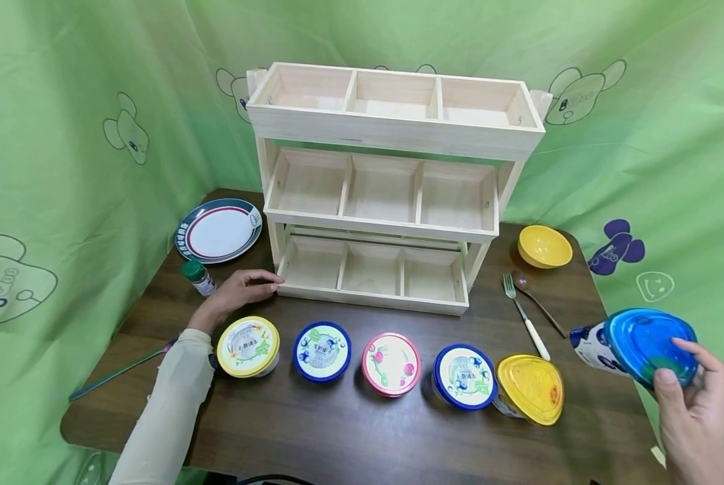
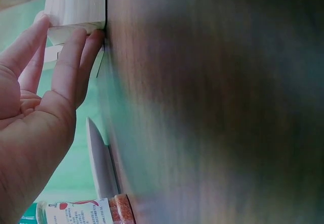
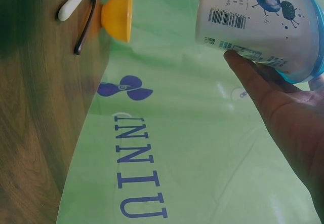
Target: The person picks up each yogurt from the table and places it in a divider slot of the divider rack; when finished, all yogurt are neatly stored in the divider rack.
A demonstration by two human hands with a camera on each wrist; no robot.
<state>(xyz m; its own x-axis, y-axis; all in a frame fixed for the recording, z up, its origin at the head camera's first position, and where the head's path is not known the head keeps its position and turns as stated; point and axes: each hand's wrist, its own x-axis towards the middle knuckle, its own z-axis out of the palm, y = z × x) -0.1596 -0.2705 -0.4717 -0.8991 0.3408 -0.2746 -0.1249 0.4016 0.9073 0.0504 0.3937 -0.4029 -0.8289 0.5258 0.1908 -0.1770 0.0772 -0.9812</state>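
My right hand (image 1: 695, 411) holds a white tub with a blue lid (image 1: 652, 343) above the table's right edge. The tub is tipped on its side, its base pointing left. In the right wrist view, blueberry pictures and a barcode show on the tub (image 3: 253, 24), with a finger along its underside. My left hand (image 1: 243, 293) touches the left end of the lowest tier of a three-tier wooden rack (image 1: 374, 300). The left wrist view shows extended fingers (image 2: 66, 77) against that wooden end. The rack's compartments hold nothing.
Tubs with yellow (image 1: 248, 347), blue (image 1: 322, 351), and pink lids (image 1: 391, 364) are among several lined up in front. A plate (image 1: 219, 230) and green-capped jar (image 1: 198, 277) stand left; a yellow bowl (image 1: 545, 247), fork (image 1: 525, 313) and spoon (image 1: 540, 306) lie right.
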